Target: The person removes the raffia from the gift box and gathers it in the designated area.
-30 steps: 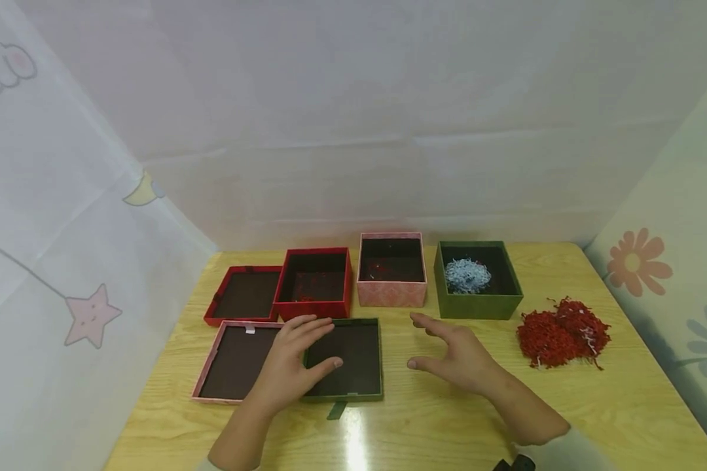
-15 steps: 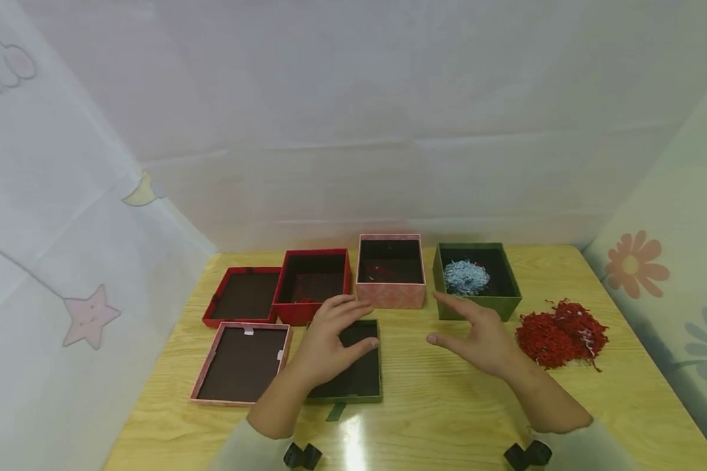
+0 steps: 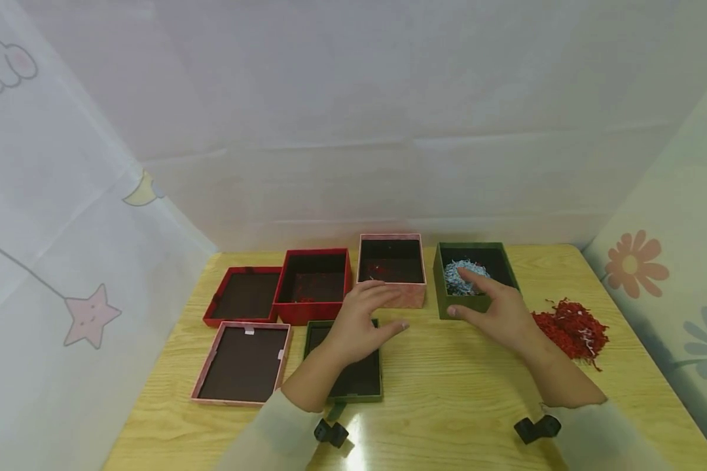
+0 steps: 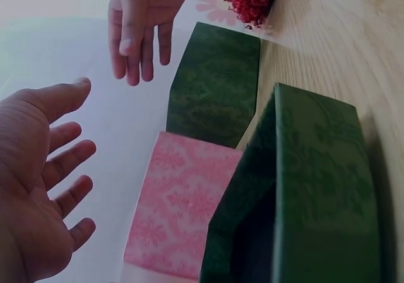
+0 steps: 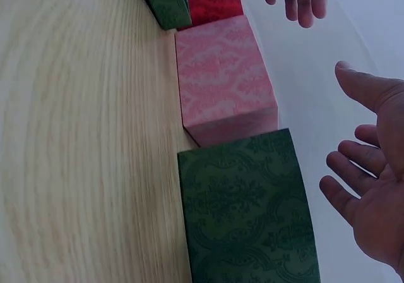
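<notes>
Fingers spread and holding nothing, my left hand [image 3: 362, 324] hovers over the far part of the green lid [image 3: 356, 376], near the front of the pink box [image 3: 405, 296]. My right hand [image 3: 503, 314], also with fingers extended and nothing in it, is in the air before the green box [image 3: 459, 306]. Pale blue shredded paper [image 3: 456, 281] lies in that box, partly hidden by the right hand. A heap of red shredded paper [image 3: 577, 330] lies on the table to the right, its left side covered by the right hand and forearm. In the left wrist view, the left palm [image 4: 31, 188] is bare.
The red box [image 3: 312, 313] stands left of the pink one, with a few red shreds inside. Its red lid [image 3: 212, 314] lies beside it, and the pink lid [image 3: 197, 386] in front. A fabric-covered wall [image 3: 353, 131] rises behind the table [image 3: 436, 418].
Both hands have moved forward and to the right, the left from the lids toward the pink box, the right toward the green box. Boxes and paper have stayed in place.
</notes>
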`<state>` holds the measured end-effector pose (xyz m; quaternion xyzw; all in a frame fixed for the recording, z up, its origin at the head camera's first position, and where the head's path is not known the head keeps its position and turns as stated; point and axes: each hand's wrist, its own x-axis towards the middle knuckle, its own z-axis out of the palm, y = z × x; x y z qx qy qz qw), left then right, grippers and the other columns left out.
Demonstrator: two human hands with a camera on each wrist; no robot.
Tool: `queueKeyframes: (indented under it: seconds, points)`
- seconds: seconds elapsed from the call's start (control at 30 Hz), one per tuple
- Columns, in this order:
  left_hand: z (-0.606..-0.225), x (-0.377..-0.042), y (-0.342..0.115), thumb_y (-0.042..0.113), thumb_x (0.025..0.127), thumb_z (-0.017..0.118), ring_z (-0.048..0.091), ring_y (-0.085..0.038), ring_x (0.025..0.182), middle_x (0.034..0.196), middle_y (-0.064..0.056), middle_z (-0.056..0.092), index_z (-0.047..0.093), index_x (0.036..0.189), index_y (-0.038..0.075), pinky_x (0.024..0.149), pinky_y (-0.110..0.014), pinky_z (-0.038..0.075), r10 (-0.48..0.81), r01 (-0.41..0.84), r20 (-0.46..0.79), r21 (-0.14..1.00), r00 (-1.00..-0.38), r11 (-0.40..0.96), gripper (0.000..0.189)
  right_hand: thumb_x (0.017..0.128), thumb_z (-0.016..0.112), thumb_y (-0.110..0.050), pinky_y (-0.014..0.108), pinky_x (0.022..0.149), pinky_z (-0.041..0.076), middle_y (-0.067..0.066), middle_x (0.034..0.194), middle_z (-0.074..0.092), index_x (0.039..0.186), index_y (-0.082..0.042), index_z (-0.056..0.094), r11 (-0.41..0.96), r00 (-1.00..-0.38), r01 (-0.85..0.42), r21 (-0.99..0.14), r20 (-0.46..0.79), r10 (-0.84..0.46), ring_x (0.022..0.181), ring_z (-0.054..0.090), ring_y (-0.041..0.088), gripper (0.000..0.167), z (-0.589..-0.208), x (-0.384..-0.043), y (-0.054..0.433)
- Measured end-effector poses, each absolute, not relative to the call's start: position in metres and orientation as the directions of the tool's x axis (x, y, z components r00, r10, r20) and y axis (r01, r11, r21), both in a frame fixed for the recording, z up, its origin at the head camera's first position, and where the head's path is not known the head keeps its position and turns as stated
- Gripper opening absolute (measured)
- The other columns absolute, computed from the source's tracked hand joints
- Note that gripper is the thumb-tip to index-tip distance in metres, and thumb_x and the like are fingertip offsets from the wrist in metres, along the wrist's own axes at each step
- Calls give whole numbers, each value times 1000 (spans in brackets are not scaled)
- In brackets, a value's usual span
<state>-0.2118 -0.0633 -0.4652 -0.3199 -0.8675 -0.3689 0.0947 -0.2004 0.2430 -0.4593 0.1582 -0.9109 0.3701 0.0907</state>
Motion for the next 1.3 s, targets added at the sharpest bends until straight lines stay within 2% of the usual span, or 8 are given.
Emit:
queueKeyframes:
  seconds: [0.23,0.5,0.63,0.73,0.87,1.03,1.3]
  points:
    - [-465,-225,-39,38,88,84,47,-24,140,138,2,68,68,139,17,117,-57,33,485,607,371,571,-792,553,57,90,84,-36,64,102,48,20,151,55,154,-9,50,674,-938,-343,-654,278,-208,130,57,47,78,-460,-215,253]
    - [-463,-239,-17,39,88,84,45,-27,144,140,1,66,67,141,18,121,-55,27,506,606,348,567,-790,558,60,91,83,-36,65,101,48,22,148,56,153,-3,50,694,-935,-349,-629,289,-208,132,56,45,78,-462,-226,259]
    - [-464,-245,-7,44,89,82,43,-24,146,143,3,64,65,143,21,122,-55,27,509,598,322,534,-798,598,61,92,81,-39,66,101,48,21,149,55,154,-5,48,712,-947,-317,-627,254,-198,131,55,47,79,-462,-232,262]
    - [-468,-249,1,48,89,80,41,-22,147,145,4,62,64,145,24,121,-59,26,502,584,305,519,-809,624,62,92,81,-39,67,101,47,22,150,54,155,-4,48,728,-954,-297,-618,233,-191,131,54,49,80,-462,-236,265]
    - [-469,-253,10,51,90,79,39,-24,148,148,4,60,61,147,27,120,-62,26,505,579,291,495,-813,648,64,92,80,-39,67,99,48,23,148,56,155,-4,47,745,-960,-274,-608,214,-178,129,55,49,80,-461,-242,271]
    - [-470,-259,21,55,93,73,36,-26,151,151,6,57,57,151,31,120,-65,24,510,569,256,428,-821,702,65,94,78,-43,63,89,53,23,143,60,157,-5,45,754,-965,-258,-605,192,-176,121,59,48,80,-460,-250,276]
    - [-472,-269,37,67,97,58,23,-26,156,159,8,48,51,155,32,123,-65,13,505,518,137,358,-852,777,68,96,76,-41,61,84,55,27,137,62,156,-3,44,770,-967,-255,-585,161,-197,117,61,48,78,-465,-262,281]
